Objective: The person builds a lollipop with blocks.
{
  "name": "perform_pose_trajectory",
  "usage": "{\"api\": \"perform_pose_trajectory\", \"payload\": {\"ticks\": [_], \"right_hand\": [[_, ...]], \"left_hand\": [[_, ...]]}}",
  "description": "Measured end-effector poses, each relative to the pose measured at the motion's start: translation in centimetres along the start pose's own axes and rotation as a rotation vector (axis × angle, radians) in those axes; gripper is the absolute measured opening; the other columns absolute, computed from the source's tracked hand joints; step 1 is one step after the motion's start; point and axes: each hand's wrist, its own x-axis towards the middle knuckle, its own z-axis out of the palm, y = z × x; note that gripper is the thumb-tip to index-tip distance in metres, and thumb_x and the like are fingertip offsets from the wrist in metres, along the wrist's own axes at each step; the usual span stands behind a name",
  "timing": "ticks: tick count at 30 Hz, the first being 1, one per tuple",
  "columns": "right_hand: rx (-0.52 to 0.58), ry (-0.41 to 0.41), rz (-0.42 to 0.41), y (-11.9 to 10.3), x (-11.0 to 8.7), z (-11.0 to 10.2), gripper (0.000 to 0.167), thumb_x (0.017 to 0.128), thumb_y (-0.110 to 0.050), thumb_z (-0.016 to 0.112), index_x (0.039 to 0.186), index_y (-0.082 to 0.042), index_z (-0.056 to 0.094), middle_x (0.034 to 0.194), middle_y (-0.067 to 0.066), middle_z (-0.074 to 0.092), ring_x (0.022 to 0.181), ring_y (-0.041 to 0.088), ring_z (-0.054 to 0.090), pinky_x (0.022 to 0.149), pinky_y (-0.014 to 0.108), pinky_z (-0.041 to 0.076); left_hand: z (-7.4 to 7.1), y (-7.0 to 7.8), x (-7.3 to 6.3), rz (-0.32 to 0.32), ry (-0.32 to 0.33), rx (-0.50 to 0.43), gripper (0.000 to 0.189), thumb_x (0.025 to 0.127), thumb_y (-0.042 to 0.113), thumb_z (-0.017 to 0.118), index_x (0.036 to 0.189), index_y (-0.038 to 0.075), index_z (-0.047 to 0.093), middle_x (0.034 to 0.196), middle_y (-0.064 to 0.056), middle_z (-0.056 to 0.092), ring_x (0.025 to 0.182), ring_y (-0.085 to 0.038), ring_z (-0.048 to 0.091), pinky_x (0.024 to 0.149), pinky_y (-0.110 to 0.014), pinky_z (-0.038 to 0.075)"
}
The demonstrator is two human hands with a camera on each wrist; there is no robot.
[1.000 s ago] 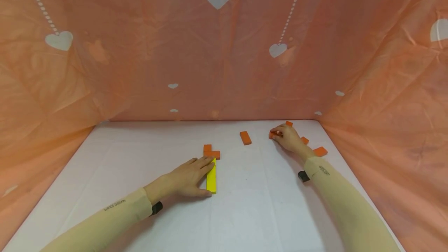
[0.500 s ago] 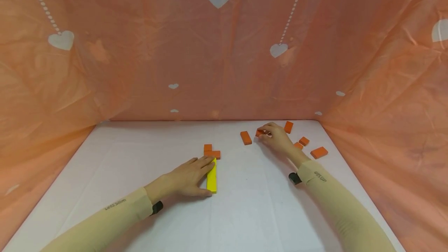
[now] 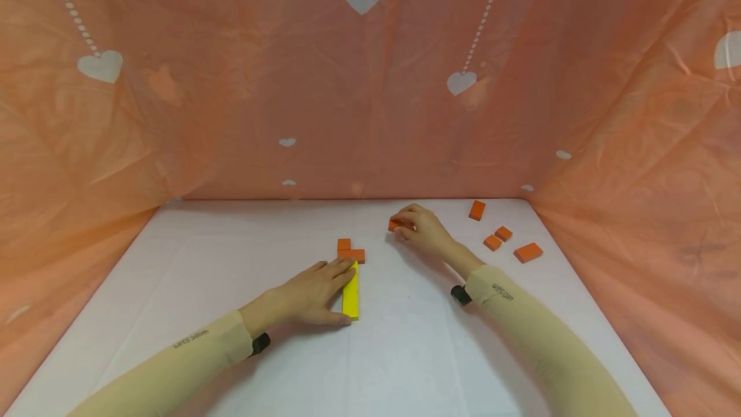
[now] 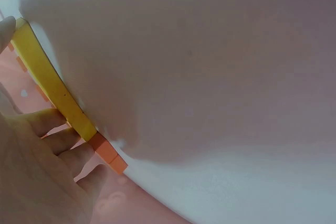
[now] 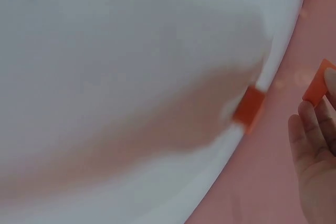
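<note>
My left hand point(image 3: 308, 293) lies spread beside a long yellow block point(image 3: 350, 296). Its thumb is at the block's near end, and the fairly straight fingers touch its far part, as the left wrist view also shows. Against the far end of the yellow block are two orange blocks, a small one point(image 3: 344, 244) and another point(image 3: 359, 255) partly covered by fingertips. Toward the back, my right hand point(image 3: 426, 235) pinches an orange block point(image 5: 316, 86) between thumb and fingers, raised off the table. In the right wrist view a second orange block point(image 5: 249, 107) lies on the tabletop near that hand.
At the back right of the white table point(image 3: 405, 352) lie several loose orange blocks: one upright-lying rectangle point(image 3: 477, 210), two small pieces point(image 3: 493, 242) close together, and a larger one point(image 3: 529, 252). A pink curtain point(image 3: 370, 101) with hearts encloses the back and sides.
My right hand has carried its orange block leftward from the loose blocks, and now overlaps the lone block at the back middle. The left hand and yellow block stay put.
</note>
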Motion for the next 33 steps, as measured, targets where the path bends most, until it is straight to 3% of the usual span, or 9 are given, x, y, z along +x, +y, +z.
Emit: {"api": "perform_pose_trajectory", "payload": {"ticks": [15, 21, 33], "right_hand": [[0.004, -0.127, -0.072, -4.1, 1.7, 3.9, 0.029, 0.101, -0.014, 0.07, 0.128, -0.004, 0.072, 0.122, 0.009, 0.066, 0.111, 0.026, 0.065, 0.097, 0.039, 0.056], [-0.035, -0.155, -0.096, -4.4, 2.2, 4.7, 0.027, 0.1, -0.015, 0.071, 0.125, -0.006, 0.074, 0.119, 0.008, 0.067, 0.107, 0.024, 0.065, 0.096, 0.04, 0.055], [-0.066, -0.186, -0.075, -4.4, 2.7, 6.1, 0.024, 0.101, -0.015, 0.07, 0.123, -0.007, 0.075, 0.119, 0.007, 0.068, 0.108, 0.023, 0.066, 0.097, 0.038, 0.055]], "left_hand": [[-0.1, 0.2, -0.2, 0.002, -0.01, -0.011, 0.095, 0.092, 0.066, 0.065, 0.158, 0.002, 0.041, 0.168, -0.015, 0.032, 0.154, -0.033, 0.031, 0.122, -0.054, 0.033], [-0.1, 0.1, -0.2, 0.032, 0.018, 0.005, 0.094, 0.092, 0.063, 0.067, 0.157, 0.0, 0.042, 0.167, -0.017, 0.033, 0.153, -0.035, 0.034, 0.12, -0.056, 0.035], [-0.2, 0.0, -0.1, 0.023, 0.007, 0.011, 0.094, 0.092, 0.064, 0.067, 0.157, 0.001, 0.042, 0.167, -0.016, 0.033, 0.154, -0.034, 0.032, 0.12, -0.055, 0.034]]}}
